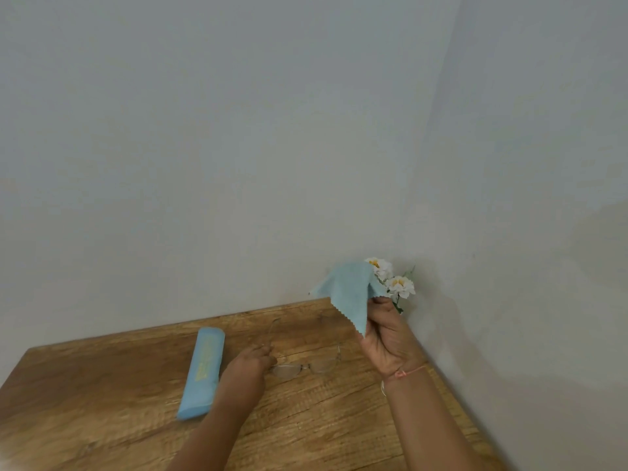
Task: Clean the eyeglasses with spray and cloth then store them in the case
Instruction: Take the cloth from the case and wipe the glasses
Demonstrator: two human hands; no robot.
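- The right hand (387, 338) is pinching the blue cloth (350, 290) by one edge and holding it up above the table (102, 402), in front of the white flowers (399, 286) in the corner.
- The left hand (249, 363) is gripping the glasses (306, 366) at their left end. They are sitting low over the table with arms unfolded toward the wall (204, 164); I cannot tell whether they are touching the wood.
- The blue case (204, 372) is lying on the table, just left of the left hand.

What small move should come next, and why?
Probably lift the glasses up to the cloth: the left hand grips one end of them on the table, while the right hand holds the cloth raised, apart from them.
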